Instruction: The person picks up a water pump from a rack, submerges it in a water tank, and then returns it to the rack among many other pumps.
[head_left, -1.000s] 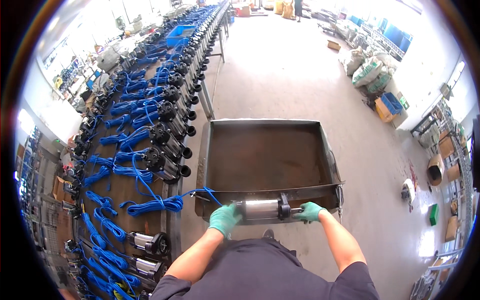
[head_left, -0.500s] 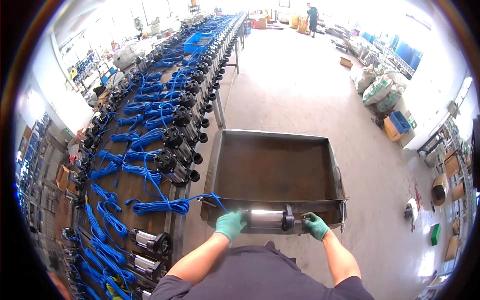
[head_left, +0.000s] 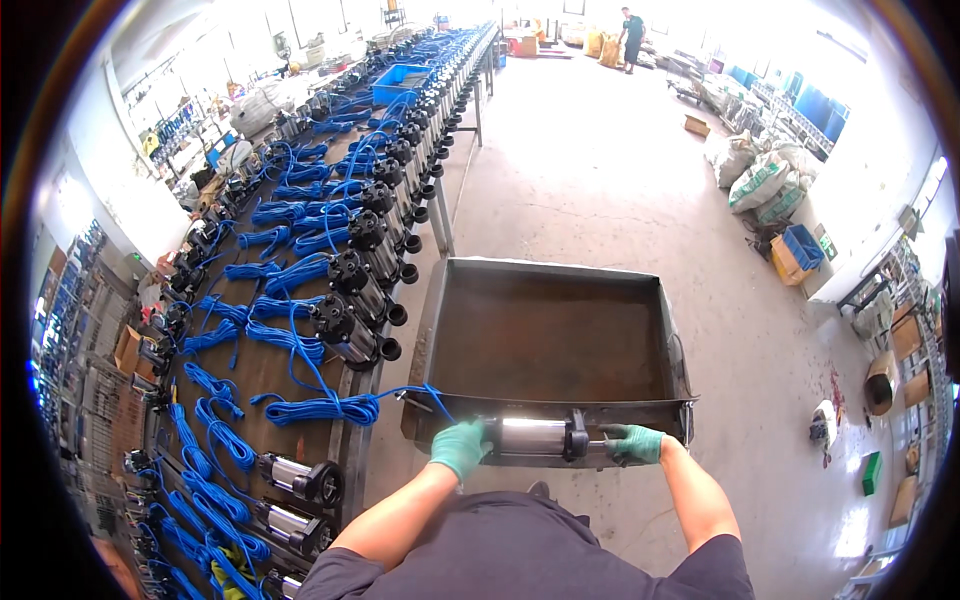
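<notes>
A submersible pump motor (head_left: 535,437) with a shiny steel body and black end parts lies sideways along the near edge of a metal water tank (head_left: 440,345). My left hand (head_left: 460,448), in a green glove, is closed round its left end. At the other end a thin shaft (head_left: 594,442) sticks out to the right. My right hand (head_left: 635,444), gloved too, has its fingers closed at the shaft's tip, and what they cover is hidden. From the motor's left end a blue cable (head_left: 410,390) runs to a coiled bundle (head_left: 335,411) on the bench.
A long bench (head_left: 290,372) on the left carries rows of pumps (head_left: 345,330) with blue cable coils. Brownish water fills the tank. Sacks (head_left: 758,185) and a blue-lined box (head_left: 797,250) stand along the right wall. Far off, a person (head_left: 631,40) stands on the floor.
My right hand has turned at the shaft, its wrist and forearm swinging out to the right and up. The left hand and the motor stay in place.
</notes>
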